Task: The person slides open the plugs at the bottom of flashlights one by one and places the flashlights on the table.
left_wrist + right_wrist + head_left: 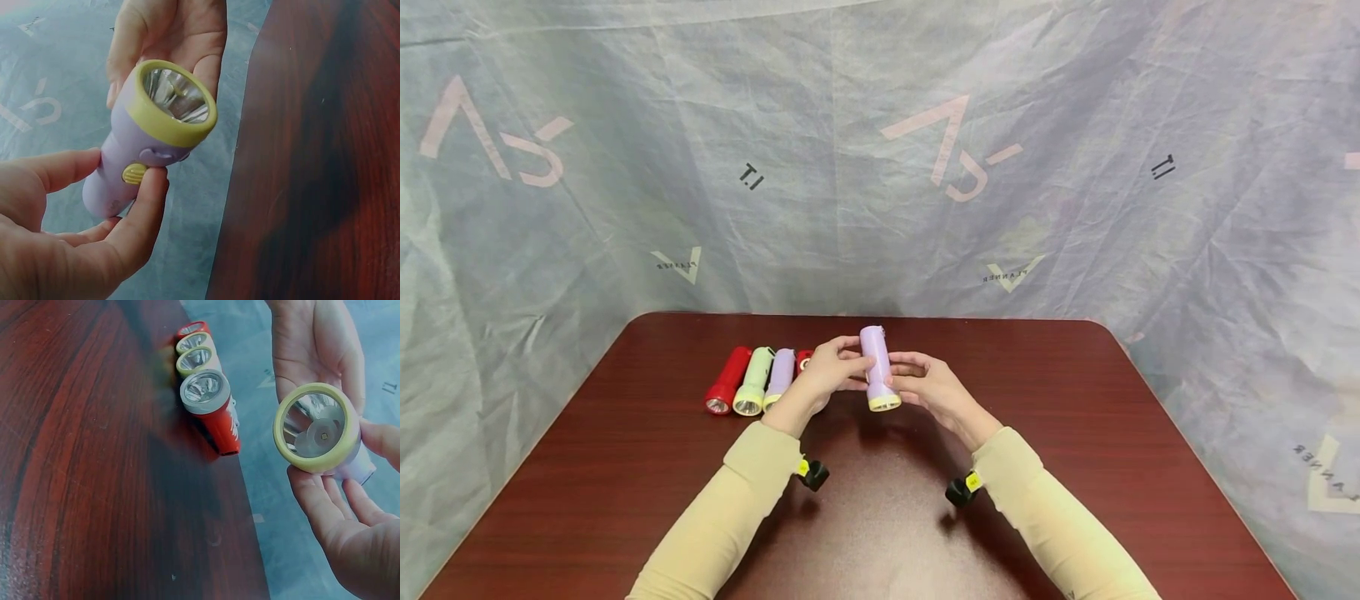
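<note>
Between both hands, raised above the table, is a lavender flashlight [875,354] with a yellow rim, its lens end toward the person. My left hand [827,368] pinches the barrel between thumb and fingers. In the left wrist view, a fingertip of that hand lies beside the yellow switch [134,174]. My right hand [934,387] grips the flashlight from the other side; the right wrist view has its thumb and fingers around the yellow-rimmed head [315,428]. The clear lens and silver reflector [178,95] face the left wrist camera.
Left of the hands lie several flashlights in a row: a red one [728,382], a pale green one [754,382], a lavender one [781,375], and a red one with a grey rim [209,403], partly hidden in the head view. A grey printed sheet [835,167] hangs behind the brown table [1037,375].
</note>
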`<state>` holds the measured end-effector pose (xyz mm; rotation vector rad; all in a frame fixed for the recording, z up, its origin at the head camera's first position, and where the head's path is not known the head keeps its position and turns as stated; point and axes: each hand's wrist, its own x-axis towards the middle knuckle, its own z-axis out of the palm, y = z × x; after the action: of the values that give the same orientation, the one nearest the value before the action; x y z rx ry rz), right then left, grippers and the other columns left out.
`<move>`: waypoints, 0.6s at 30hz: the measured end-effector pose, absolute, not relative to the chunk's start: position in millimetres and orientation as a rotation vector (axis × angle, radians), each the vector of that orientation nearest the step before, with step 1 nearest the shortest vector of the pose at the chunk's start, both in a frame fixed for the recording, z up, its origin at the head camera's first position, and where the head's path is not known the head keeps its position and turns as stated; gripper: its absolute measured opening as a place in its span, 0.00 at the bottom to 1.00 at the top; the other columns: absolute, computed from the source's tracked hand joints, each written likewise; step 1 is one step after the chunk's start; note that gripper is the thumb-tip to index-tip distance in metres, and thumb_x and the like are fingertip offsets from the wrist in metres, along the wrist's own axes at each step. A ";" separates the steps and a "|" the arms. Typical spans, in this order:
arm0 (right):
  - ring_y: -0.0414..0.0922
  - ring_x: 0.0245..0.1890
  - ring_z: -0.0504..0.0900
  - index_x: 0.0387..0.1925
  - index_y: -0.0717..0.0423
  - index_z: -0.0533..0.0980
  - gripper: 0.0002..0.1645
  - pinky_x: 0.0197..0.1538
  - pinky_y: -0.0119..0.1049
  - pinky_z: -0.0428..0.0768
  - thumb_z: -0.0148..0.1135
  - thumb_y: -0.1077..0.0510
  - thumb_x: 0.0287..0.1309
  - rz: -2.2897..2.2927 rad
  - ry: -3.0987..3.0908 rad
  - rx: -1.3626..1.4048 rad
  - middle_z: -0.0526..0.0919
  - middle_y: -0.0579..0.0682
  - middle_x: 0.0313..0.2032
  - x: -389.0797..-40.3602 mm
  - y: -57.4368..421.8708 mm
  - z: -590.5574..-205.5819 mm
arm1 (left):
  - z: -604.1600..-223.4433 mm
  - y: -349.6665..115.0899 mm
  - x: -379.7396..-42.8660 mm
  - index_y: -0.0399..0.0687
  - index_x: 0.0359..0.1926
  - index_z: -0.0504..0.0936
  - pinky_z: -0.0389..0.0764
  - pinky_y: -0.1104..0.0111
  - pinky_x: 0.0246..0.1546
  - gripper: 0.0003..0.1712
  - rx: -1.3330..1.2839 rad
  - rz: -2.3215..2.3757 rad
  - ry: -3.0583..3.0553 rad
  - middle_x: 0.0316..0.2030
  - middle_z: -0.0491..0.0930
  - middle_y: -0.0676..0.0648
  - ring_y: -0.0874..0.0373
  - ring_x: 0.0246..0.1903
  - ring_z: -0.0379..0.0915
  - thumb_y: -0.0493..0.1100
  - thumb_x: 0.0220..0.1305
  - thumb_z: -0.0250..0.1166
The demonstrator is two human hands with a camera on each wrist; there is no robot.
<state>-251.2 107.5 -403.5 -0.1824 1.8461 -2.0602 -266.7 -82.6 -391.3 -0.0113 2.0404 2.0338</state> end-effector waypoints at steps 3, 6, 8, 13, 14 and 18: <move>0.45 0.42 0.81 0.60 0.62 0.68 0.30 0.43 0.34 0.82 0.64 0.67 0.55 -2.063 1.840 -0.166 0.76 0.58 0.51 -251.1 108.7 -405.6 | -393.4 -81.7 -267.1 0.38 0.65 0.63 0.85 0.60 0.35 0.34 0.012 2.047 2.037 0.47 0.74 0.35 0.54 0.34 0.80 0.33 0.59 0.64; 0.45 0.42 0.80 0.60 0.61 0.68 0.30 0.43 0.34 0.82 0.64 0.67 0.55 -2.057 1.844 -0.173 0.76 0.58 0.51 -250.8 109.8 -408.3 | -395.2 -81.3 -266.9 0.38 0.65 0.64 0.85 0.60 0.35 0.34 0.034 2.047 2.044 0.46 0.74 0.35 0.54 0.34 0.80 0.33 0.59 0.65; 0.44 0.43 0.80 0.60 0.62 0.67 0.31 0.43 0.34 0.82 0.64 0.67 0.54 -2.045 1.856 -0.190 0.75 0.59 0.51 -250.6 110.8 -409.6 | -392.4 -80.9 -264.1 0.38 0.65 0.64 0.85 0.59 0.36 0.34 0.055 2.035 2.051 0.45 0.75 0.35 0.54 0.34 0.80 0.33 0.59 0.65; 0.44 0.43 0.80 0.61 0.63 0.64 0.33 0.44 0.34 0.81 0.64 0.68 0.54 -2.019 1.871 -0.222 0.75 0.60 0.52 -249.7 112.4 -410.7 | -395.8 -79.9 -263.3 0.39 0.64 0.65 0.85 0.58 0.35 0.33 0.099 2.023 2.094 0.44 0.76 0.35 0.54 0.35 0.80 0.33 0.58 0.66; 0.44 0.43 0.80 0.61 0.63 0.64 0.32 0.44 0.35 0.81 0.64 0.69 0.54 -2.019 1.867 -0.221 0.75 0.60 0.52 -249.5 112.6 -410.4 | -396.8 -79.4 -263.6 0.39 0.64 0.65 0.85 0.58 0.35 0.33 0.104 2.024 2.102 0.44 0.76 0.35 0.53 0.35 0.80 0.33 0.58 0.66; 0.44 0.43 0.80 0.60 0.64 0.64 0.31 0.47 0.37 0.82 0.63 0.69 0.55 -2.025 1.844 -0.201 0.75 0.58 0.49 -249.5 113.6 -409.4 | -401.3 -77.8 -265.3 0.40 0.63 0.67 0.85 0.58 0.33 0.33 0.115 2.017 2.138 0.43 0.77 0.35 0.53 0.33 0.80 0.33 0.56 0.67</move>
<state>-249.5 113.6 -409.4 -0.2015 1.8443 -2.0247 -265.3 -77.8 -401.3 0.1148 2.1385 2.0174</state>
